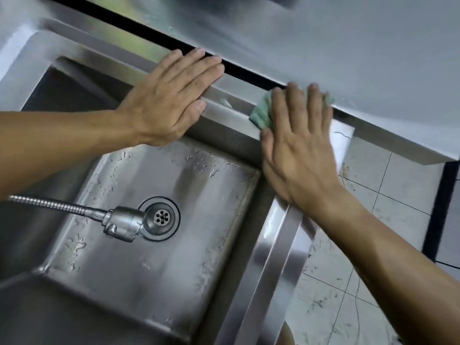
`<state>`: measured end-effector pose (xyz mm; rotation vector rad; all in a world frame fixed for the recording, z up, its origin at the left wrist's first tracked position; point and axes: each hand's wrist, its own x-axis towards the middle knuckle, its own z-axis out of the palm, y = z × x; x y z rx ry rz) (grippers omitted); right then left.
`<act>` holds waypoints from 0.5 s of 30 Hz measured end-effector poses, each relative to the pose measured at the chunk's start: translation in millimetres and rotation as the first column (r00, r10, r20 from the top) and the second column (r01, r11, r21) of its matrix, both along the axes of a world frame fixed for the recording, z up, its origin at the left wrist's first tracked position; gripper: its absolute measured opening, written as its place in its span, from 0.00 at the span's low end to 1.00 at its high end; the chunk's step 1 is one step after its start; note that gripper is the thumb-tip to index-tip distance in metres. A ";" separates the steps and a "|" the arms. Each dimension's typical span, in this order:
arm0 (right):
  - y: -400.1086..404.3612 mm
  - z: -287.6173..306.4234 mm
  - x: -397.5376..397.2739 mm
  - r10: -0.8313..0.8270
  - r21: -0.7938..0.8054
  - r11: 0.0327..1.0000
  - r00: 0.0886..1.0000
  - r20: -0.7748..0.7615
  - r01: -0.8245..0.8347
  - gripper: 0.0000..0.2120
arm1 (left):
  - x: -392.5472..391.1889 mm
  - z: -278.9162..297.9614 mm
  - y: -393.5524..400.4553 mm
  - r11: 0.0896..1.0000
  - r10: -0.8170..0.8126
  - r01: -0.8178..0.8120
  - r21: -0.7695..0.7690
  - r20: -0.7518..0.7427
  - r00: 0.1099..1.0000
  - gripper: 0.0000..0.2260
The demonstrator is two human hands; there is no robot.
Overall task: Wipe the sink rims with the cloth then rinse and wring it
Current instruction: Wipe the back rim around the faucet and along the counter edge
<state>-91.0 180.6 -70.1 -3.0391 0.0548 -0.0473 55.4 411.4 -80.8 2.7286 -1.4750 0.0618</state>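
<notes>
From the head view, my right hand (296, 150) lies flat on the green cloth (261, 114), fingers straight and slightly spread, pressing it down onto the far rim of the sink (231, 113) near its right corner. The cloth is bunched under my fingers; its left side shows beside my index finger and a small green edge shows past my fingertips on the right, up against the steel table (348, 58) that adjoins the sink. That grip is a flat press, not a pinch: no finger curls round the cloth.

My left hand (171, 95) rests on the same far rim, further left, well apart from the cloth. Its fingers are straight and held close together, the tips reaching the dark gap (246, 73) between the sink and the table, the thumb lying along the inner lip of the rim. It holds nothing.

Below my hands the basin floor (199, 245) is wet, with scattered droplets and streaks. The round drain (161, 217) sits near the middle of the floor. A flexible metal hose comes in from the left edge and ends in a spray head (124, 224) that hangs just beside the drain, partly over its left side. The right rim (271, 270) of the sink runs down toward me under my right forearm. Beyond it, pale floor tiles (368, 195) show dark scuff marks.
</notes>
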 end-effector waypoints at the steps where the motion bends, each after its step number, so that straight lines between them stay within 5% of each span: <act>1: 7.2 -1.0 6.0 0.020 0.021 1.000 1.000 0.019 -0.020 0.29 | -7.9 -0.2 -5.2 1.000 0.012 -0.011 -0.017 0.006 1.000 0.28; 6: -39.8 3.9 -4.7 0.302 0.077 0.951 0.953 -0.007 -0.300 0.28 | -45.1 -9.9 -32.8 0.985 0.137 -0.137 -0.105 -0.002 0.991 0.27; 10: -83.6 12.6 -67.1 0.339 0.131 0.936 0.936 -0.092 -0.326 0.28 | -47.5 -10.1 -36.2 0.977 0.180 -0.182 -0.110 -0.023 0.983 0.28; 15: -80.7 12.6 -22.8 0.265 0.137 0.958 0.961 -0.082 -0.253 0.31 | -69.0 -11.5 -68.4 0.973 0.209 -0.209 -0.097 -0.010 0.978 0.28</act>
